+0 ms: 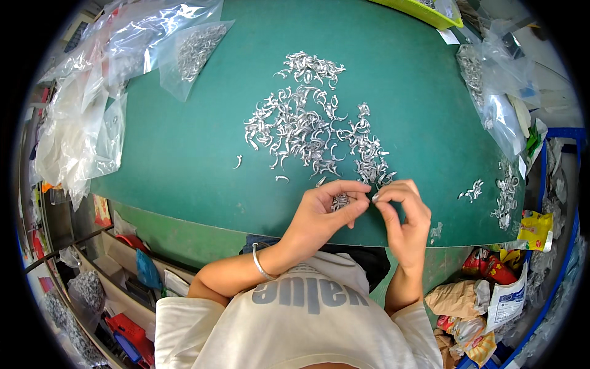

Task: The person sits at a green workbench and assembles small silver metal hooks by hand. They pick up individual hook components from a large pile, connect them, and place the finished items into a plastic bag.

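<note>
My left hand [322, 215] is cupped near the front edge of the green table [184, 154] and holds a small bunch of silvery metal hooks [340, 200] in its palm. My right hand [402, 212] pinches one small metal piece [375, 197] between thumb and fingertips, right against the left hand's fingers. Just beyond both hands lies a large loose pile of the same curved metal pieces [301, 132]. A silver bangle [261, 264] circles my left wrist.
Clear plastic bags [123, 55] of parts lie at the table's far left, more bags [491, 92] at the right. A small heap of pieces [507, 194] sits at the right edge. A yellow-green tray [424, 11] stands at the back. Shelves and packets crowd the floor.
</note>
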Tool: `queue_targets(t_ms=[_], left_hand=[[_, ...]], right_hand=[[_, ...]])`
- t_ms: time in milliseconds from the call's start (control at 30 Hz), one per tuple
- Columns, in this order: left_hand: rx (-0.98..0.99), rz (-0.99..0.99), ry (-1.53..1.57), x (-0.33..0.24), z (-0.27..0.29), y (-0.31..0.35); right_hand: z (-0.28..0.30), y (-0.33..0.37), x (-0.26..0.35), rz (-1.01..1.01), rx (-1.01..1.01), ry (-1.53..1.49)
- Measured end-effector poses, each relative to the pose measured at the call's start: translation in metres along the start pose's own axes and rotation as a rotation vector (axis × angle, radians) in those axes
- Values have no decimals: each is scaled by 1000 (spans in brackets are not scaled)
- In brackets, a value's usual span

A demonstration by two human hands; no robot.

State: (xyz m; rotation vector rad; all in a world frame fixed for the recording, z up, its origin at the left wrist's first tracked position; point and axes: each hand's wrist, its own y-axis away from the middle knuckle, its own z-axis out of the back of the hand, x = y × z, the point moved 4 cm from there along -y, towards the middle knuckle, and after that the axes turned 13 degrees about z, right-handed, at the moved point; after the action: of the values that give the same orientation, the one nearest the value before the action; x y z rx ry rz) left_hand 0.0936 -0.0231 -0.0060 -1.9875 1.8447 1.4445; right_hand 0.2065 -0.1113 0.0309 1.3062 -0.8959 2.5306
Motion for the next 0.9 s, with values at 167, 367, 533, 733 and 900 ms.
queue_targets(t_ms=[167,367,533,733,900], left_hand=[[-35,-15,-203,-3,2,5],[-12,-17,-119,-4,2,7],[-1,19,-133,-5,1,10],[36,23,-123,-6,-2,11],[199,349,333,9,-3,3]], right_hand=[[-4,3,8,113,65,95],[0,10,3,-166,-124,-231],[0,11,2,-149,-107,-232],[-1,12,-1,-201,-102,-305],[3,19,-18,-249,-14,-291]])
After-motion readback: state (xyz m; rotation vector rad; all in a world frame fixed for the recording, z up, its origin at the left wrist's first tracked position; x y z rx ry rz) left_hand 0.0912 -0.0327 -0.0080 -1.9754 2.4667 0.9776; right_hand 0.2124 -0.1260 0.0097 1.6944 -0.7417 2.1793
